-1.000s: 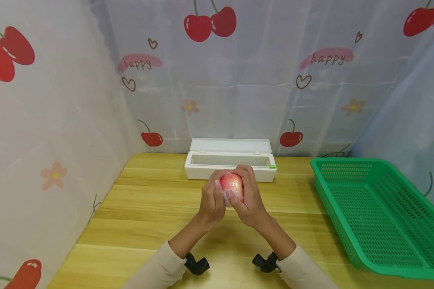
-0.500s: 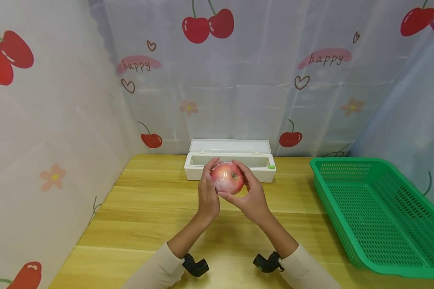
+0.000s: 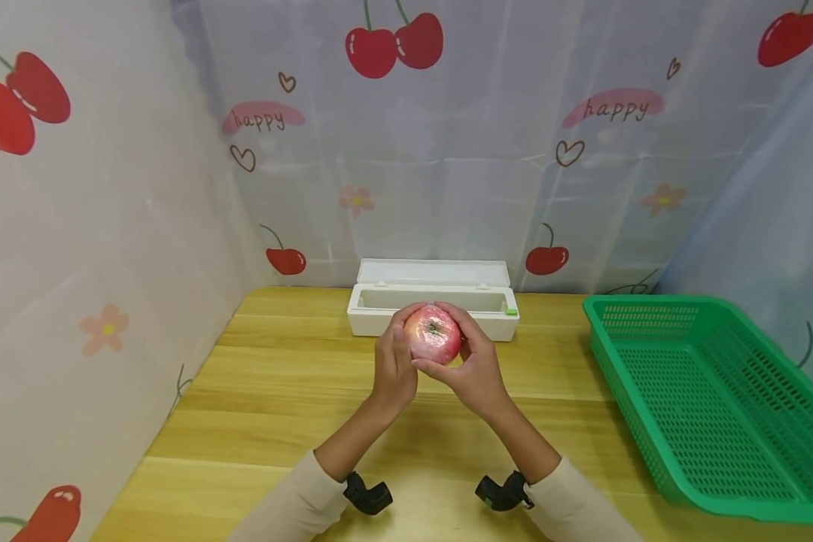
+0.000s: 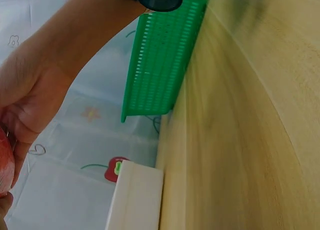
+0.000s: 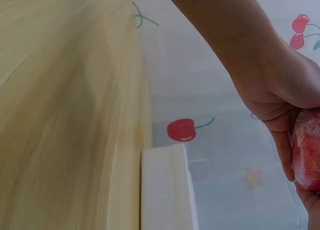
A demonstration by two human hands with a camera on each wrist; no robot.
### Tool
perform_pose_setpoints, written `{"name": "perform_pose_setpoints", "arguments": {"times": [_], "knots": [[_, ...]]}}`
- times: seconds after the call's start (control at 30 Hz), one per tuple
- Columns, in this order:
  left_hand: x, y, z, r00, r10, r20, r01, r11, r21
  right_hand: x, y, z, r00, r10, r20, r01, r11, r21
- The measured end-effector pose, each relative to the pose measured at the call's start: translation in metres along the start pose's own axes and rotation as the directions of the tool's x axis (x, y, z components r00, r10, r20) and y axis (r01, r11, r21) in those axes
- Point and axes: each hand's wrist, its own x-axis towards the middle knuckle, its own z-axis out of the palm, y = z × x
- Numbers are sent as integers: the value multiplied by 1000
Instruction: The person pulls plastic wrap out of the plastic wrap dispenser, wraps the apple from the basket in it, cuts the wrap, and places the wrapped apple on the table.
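Note:
Both hands hold a red apple [image 3: 433, 335] above the table, in front of a white box. Clear plastic film covers the apple, shiny and wrinkled, and its stem end faces the head camera. The left hand [image 3: 395, 366] cups its left side. On the right, the right hand [image 3: 476, 366] grips it with the thumb along the lower edge and fingers over the far side. The left wrist view catches only a sliver of the apple [image 4: 5, 162]; the right wrist view shows its wrapped side [image 5: 307, 150]. The apple's underside is hidden from the head camera.
The long white box [image 3: 433, 327], lid raised and a green piece at its right end, stands at the back of the wooden table [image 3: 278, 406]. A green perforated basket [image 3: 711, 406] sits at the right. Cherry-printed curtains [image 3: 447, 181] enclose the table.
The hands have turned the apple, bringing its stem end round to face the head camera. They have loosened from a tight clasp, so more of the apple shows.

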Motion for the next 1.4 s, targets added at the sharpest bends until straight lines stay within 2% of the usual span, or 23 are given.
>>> {"name": "perform_pose_setpoints", "arguments": {"times": [0.13,0.23,0.47,0.6,0.73,1.17,1.3,1.4], "knots": [[-3,1,1,999,40,-17,-39,999,34,-1,-1,-1,999,-33,-7,33,998,-54],[-5,1,1,999,36,-34,-35,999,22,-1,-2,-1,999,-41,11,41,996,-84],[0,3,2,995,-1,-97,-14,988,-154,3,-1,-1,996,-27,86,30,999,-39],[4,4,-2,998,-33,-49,23,981,-192,2,-1,-3,996,-1,88,6,998,-56],[7,5,-6,998,-61,4,61,980,-192,2,0,-6,995,18,99,-11,997,-73],[4,9,-1,994,-108,22,110,981,-162,-3,3,-8,997,-26,67,33,995,-97],[7,9,-2,995,-104,-5,101,977,-188,0,2,-8,997,4,74,0,998,-58],[9,7,-3,993,-98,-65,84,978,-194,3,2,-6,992,81,101,-84,996,22]]}}
